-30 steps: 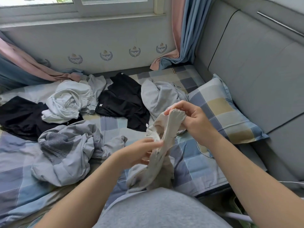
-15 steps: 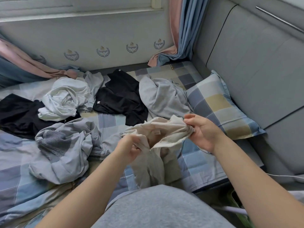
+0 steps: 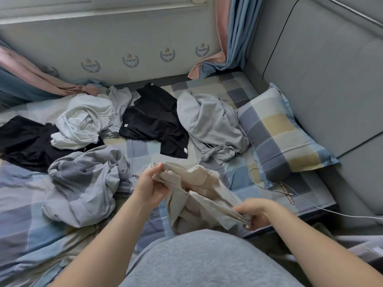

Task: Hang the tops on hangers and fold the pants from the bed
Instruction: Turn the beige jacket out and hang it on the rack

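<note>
A beige zip-up garment hangs bunched between my hands over the near edge of the bed. My left hand pinches one upper corner of it. My right hand grips the lower end of the zipper edge, close to my body. More clothes lie on the bed: a light grey jacket at the left, a white top, a black garment in the middle, another black piece at the far left, and a grey top near the pillow.
A checked pillow leans against the grey padded headboard at the right. A white cable trails across the sheet below the pillow. Pink and blue curtains hang at the back wall under the window.
My right hand has dropped from the garment's top down along the zipper edge toward my body. My left hand has risen to the upper corner, and the beige garment is now spread between them.
</note>
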`<state>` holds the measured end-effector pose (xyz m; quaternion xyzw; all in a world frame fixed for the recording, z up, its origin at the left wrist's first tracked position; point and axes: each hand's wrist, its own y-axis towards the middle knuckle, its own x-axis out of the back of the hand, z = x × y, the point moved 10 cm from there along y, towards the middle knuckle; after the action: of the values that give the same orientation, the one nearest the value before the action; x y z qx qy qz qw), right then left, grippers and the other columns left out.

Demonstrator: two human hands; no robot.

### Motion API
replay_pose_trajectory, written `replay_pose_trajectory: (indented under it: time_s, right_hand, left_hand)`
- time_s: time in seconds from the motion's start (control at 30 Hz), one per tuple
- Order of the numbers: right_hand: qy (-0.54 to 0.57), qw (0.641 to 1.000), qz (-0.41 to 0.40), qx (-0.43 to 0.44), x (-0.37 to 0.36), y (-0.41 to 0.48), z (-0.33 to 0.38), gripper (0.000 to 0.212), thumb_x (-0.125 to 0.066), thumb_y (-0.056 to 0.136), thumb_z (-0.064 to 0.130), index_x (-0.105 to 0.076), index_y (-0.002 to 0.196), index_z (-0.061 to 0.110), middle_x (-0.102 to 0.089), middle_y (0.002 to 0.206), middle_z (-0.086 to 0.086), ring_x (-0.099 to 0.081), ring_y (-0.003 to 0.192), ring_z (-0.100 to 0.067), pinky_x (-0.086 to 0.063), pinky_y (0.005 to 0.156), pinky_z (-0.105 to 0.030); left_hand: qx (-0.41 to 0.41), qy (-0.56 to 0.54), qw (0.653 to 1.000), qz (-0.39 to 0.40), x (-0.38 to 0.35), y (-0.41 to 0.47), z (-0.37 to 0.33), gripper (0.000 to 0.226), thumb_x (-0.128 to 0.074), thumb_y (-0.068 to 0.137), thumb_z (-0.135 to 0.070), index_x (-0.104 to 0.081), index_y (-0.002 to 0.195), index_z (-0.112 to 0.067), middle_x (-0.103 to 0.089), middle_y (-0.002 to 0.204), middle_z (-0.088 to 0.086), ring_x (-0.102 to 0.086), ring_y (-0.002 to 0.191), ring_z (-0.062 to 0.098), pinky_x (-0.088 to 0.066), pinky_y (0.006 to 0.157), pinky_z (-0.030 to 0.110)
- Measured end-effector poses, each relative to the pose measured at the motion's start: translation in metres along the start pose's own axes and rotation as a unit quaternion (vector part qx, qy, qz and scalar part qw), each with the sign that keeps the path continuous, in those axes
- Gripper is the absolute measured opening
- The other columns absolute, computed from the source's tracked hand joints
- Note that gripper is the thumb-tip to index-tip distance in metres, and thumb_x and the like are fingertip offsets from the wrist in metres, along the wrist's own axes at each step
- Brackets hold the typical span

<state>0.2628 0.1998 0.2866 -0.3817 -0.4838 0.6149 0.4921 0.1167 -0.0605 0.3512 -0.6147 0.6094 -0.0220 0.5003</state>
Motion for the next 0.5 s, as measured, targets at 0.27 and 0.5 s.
replay_pose_trajectory:
  time_s: [0.27, 0.5]
  right_hand:
    - [0.198, 0.96, -0.096, 0.173, 0.036, 0.0, 0.042, 0.022, -0.048, 0.1, 0.0, -0.063, 0.115, 0.005, -0.07, 0.1, -0.018, -0.066, 0.083, -0.028, -0.056, 0.07, -0.042]
    - [0.528, 0.811, 0.028, 0.25, 0.049, -0.019, 0.064, 0.03, -0.045, 0.098, 0.016, -0.067, 0.11, -0.001, -0.074, 0.101, -0.022, -0.076, 0.083, -0.03, -0.063, 0.065, -0.04]
  left_hand:
    - [0.017, 0.003, 0.995, -0.102, 0.034, 0.002, -0.021, 0.032, -0.052, 0.072, -0.001, -0.059, 0.104, -0.002, -0.064, 0.1, 0.014, -0.063, 0.089, 0.028, -0.054, 0.076, 0.042]
    - [0.043, -0.012, 0.996, -0.078, 0.046, 0.001, -0.007, 0.047, -0.036, 0.069, 0.01, -0.057, 0.111, 0.007, -0.074, 0.084, 0.023, -0.074, 0.07, 0.037, -0.06, 0.052, 0.044]
